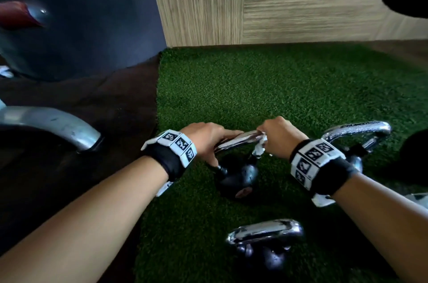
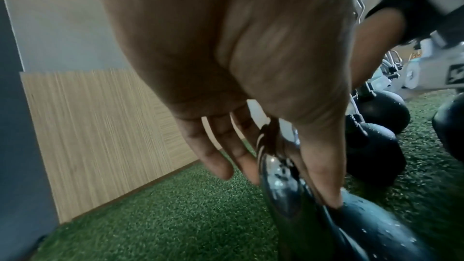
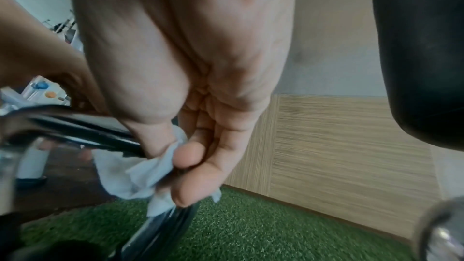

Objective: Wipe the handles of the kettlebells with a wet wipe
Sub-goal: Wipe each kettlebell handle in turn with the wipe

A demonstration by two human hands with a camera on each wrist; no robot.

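On the green artificial turf (image 1: pixel 278 88) stand three black kettlebells with chrome handles. The middle kettlebell (image 1: pixel 238 178) sits at the centre of the head view, and both hands are on its chrome handle (image 1: pixel 238 140).

The left hand (image 1: pixel 206 139) grasps the handle's left corner, at about 9 o'clock from the bell: the thumb runs down the near side of the upright and the fingers (image 2: pixel 220 158) lie over the far side, only loosely bent.

The right hand (image 1: pixel 279 138) is clenched round the handle's right corner, at about 3 o'clock, with a crumpled white wet wipe (image 3: pixel 140 172) pinched between thumb and fingertips (image 3: pixel 188 156) against the metal. A corner of the wipe hangs below the fist.

A second kettlebell (image 1: pixel 266 245) stands at 6 o'clock from the middle one, near it but apart. A third kettlebell (image 1: pixel 356 141) stands at 3 o'clock, partly hidden behind the right wrist.

Beyond the turf at 12 o'clock runs a light wood-grain wall panel (image 1: pixel 231 4). At 10 o'clock sits a dark rounded object (image 1: pixel 81 16) on a brown floor (image 1: pixel 92 102).
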